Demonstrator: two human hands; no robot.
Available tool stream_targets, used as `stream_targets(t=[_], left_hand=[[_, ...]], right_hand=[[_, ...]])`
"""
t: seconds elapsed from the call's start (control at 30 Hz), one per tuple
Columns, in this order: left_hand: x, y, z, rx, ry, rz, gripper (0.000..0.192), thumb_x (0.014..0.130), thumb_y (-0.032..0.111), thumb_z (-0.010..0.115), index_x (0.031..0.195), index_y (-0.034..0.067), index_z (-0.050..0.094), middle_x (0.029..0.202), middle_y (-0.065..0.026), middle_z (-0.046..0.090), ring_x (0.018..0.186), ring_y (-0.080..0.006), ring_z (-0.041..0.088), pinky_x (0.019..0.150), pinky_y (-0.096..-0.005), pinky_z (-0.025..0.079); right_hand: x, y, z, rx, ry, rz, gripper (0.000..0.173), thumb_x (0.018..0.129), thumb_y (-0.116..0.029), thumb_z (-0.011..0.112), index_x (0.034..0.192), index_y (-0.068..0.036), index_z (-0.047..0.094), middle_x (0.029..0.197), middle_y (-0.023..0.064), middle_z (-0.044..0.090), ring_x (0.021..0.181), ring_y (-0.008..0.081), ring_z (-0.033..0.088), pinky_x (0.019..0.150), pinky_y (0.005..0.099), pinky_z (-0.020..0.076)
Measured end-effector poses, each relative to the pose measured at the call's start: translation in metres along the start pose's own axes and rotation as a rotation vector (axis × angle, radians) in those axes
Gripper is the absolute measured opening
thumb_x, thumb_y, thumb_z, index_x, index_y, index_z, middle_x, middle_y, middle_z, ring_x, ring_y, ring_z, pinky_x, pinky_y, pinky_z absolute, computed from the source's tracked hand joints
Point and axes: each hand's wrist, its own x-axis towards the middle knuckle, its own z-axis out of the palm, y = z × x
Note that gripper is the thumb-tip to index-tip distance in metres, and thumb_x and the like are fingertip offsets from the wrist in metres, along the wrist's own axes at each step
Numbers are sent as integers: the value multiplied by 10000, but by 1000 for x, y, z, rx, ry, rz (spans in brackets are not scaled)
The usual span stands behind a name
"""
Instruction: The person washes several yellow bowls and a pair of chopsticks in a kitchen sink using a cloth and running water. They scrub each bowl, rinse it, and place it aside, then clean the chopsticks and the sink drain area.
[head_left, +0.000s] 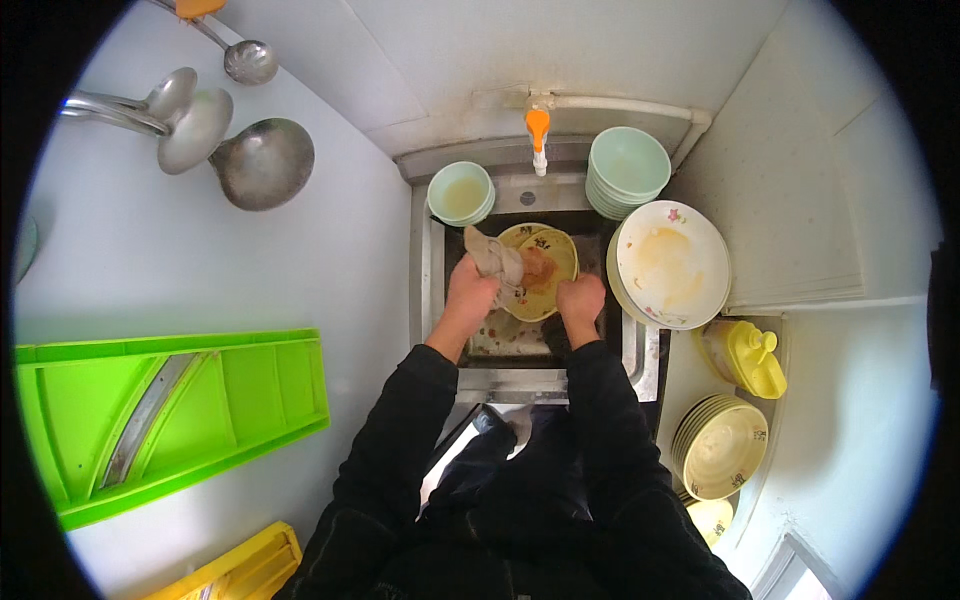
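Note:
Over the metal sink (510, 386), my left hand (474, 291) grips a beige cloth (495, 259), which lies against the inside of a yellow bowl (551, 289). My right hand (581, 300) is closed on the bowl's right rim. Reddish-brown residue sits inside the bowl, and part of a second yellow dish (517, 234) shows behind it. Food scraps lie on the sink's bottom. The faucet (538, 139), with an orange handle, stands beyond the bowls.
Pale green bowls (461, 193) stand at the back left, a taller green stack (628, 169) at the back right. Soiled floral plates (673, 264), a yellow pump bottle (750, 356) and stacked yellow bowls (724, 450) line the right. Ladles (266, 165) and a green slicer (255, 405) hang left.

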Motion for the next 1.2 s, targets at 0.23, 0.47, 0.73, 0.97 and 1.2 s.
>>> stream_targets(t=[0.23, 0.47, 0.73, 0.97, 1.2], left_hand=[[15, -4, 16, 974, 20, 206, 345, 843, 68, 666, 1182, 8, 681, 1250, -213, 682, 1112, -360, 674, 957, -405, 519], [37, -20, -9, 793, 12, 71, 371, 827, 122, 680, 1180, 8, 659, 1406, -300, 524, 1191, -485, 578, 983, -477, 500], [4, 1, 16, 1428, -53, 531, 963, 700, 262, 881, 1535, 179, 408, 1370, -248, 553, 1286, -401, 529, 1043, -587, 404], [67, 5, 20, 1400, -385, 491, 582, 742, 315, 832, 1278, 157, 671, 1136, -166, 684, 1092, -350, 646, 931, -499, 493], [52, -54, 0, 607, 364, -95, 509, 987, 423, 661, 973, -82, 719, 888, -269, 727, 869, -407, 726, 747, -466, 555]], right_hand=[[-27, 11, -18, 1186, -264, 457, 186, 729, 80, 574, 903, 51, 633, 876, 180, 661, 741, 317, 708, 609, 476, 622], [-36, 21, -13, 1285, -397, 351, 348, 671, 101, 556, 1011, 58, 622, 962, 150, 654, 820, 344, 693, 688, 430, 605], [-26, 19, -13, 1515, -615, 576, 543, 653, 151, 471, 1185, 79, 555, 1115, 190, 615, 942, 389, 660, 743, 451, 599], [-36, 10, -9, 1387, -567, 536, 516, 664, 183, 454, 1144, 49, 589, 976, 143, 601, 773, 301, 603, 571, 385, 510], [-27, -16, -6, 1642, -252, 352, 612, 673, 213, 419, 1230, 35, 598, 1189, 128, 646, 990, 293, 656, 738, 373, 559]])
